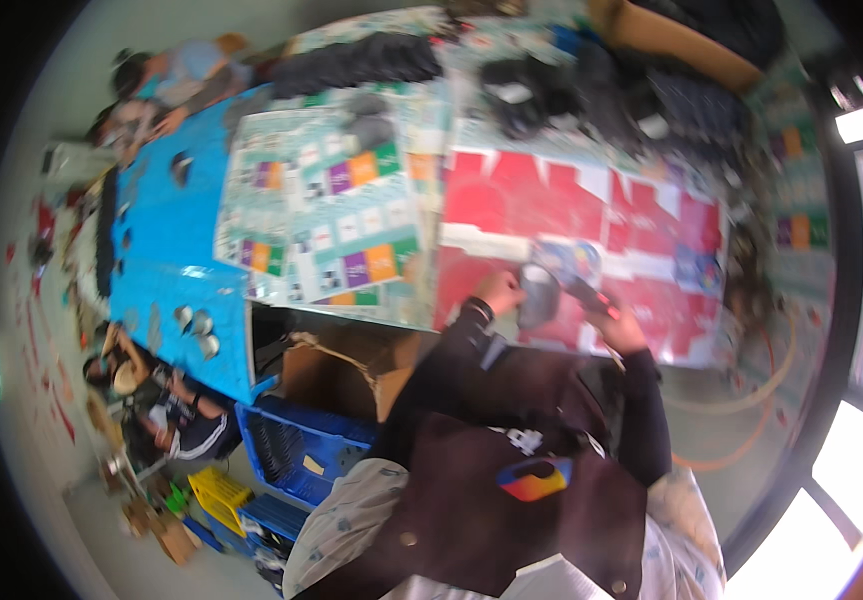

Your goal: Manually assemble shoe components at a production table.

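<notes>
My left hand [500, 292] is closed at the edge of a dark grey, flat oval piece [539, 297], held over the red-and-white printed sheet [512, 200] on the table in front of me. To its right, my right hand [620, 328] is wrapped round a dark handheld tool [584, 294] with a red part. The tool's tip points left toward the oval piece, and blur hides its exact kind. A pale clear packet or card with blue marks [574, 258] lies just beyond the oval piece.
Dark grey pieces [357, 66] are stacked along the table's far side, with dark bundles [602, 95] to the right. A blue table [172, 270] adjoins on the left, where several people sit. Near my left side stand a cardboard box [347, 370] and a blue crate [297, 455].
</notes>
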`<state>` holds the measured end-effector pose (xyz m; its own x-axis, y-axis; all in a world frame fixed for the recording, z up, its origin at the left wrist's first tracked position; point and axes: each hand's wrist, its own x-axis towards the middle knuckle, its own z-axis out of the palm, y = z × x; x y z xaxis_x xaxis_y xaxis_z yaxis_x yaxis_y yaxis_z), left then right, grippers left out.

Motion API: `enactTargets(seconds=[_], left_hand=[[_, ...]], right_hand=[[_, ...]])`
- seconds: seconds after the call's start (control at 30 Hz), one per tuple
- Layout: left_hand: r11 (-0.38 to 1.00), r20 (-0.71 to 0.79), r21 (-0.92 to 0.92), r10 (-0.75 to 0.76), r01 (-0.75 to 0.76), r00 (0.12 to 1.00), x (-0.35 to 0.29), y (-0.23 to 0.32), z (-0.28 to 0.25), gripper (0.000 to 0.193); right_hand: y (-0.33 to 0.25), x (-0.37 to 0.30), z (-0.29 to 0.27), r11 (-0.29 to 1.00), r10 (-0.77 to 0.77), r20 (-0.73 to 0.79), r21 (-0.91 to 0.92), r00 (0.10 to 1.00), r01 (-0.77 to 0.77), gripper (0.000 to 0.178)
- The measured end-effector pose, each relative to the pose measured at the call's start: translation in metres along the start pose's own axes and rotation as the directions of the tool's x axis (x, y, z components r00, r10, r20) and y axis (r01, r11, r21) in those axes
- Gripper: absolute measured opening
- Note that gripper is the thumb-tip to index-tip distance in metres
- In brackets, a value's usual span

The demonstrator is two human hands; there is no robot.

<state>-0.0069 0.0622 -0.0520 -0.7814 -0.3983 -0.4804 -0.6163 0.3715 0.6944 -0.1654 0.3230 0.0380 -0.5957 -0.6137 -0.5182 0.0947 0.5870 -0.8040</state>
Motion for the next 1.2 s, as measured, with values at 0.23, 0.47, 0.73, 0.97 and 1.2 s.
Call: enactTargets(seconds=[0.23, 0.47, 0.73, 0.97, 1.2], left_hand=[[0.423, -0.180, -0.905, -0.273, -0.050, 0.945, -0.031, -0.096, -0.146, 0.019], [0.196, -0.388, -0.922, -0.495, -0.335, 0.778, 0.061, -0.208, -0.225, 0.013], [0.944, -0.811, 0.328, 0.262, 0.036, 0.523, 0.131, -0.222, -0.228, 0.025], [0.873, -0.839, -0.387, -0.200, -0.297, 0.506, 0.187, -0.090, -0.151, 0.025], [0.848, -0.549, 0.486, 0.485, -0.212, 0.681, 0.255, 0.124, -0.182, 0.048]], right_hand=[[-0.046, -0.025, -0.019, 0.995, 0.064, -0.044, 0.075, 0.997, -0.060, 0.029], [-0.062, -0.020, -0.003, 0.985, 0.105, -0.016, 0.137, 0.994, -0.101, 0.030], [-0.062, -0.040, 0.005, 0.985, 0.143, -0.091, 0.107, 0.986, -0.133, 0.032], [-0.065, -0.056, 0.007, 0.964, 0.254, -0.210, 0.140, 0.944, -0.228, 0.032], [-0.078, -0.087, 0.018, 0.953, 0.294, -0.286, 0.154, 0.912, -0.259, 0.036]])
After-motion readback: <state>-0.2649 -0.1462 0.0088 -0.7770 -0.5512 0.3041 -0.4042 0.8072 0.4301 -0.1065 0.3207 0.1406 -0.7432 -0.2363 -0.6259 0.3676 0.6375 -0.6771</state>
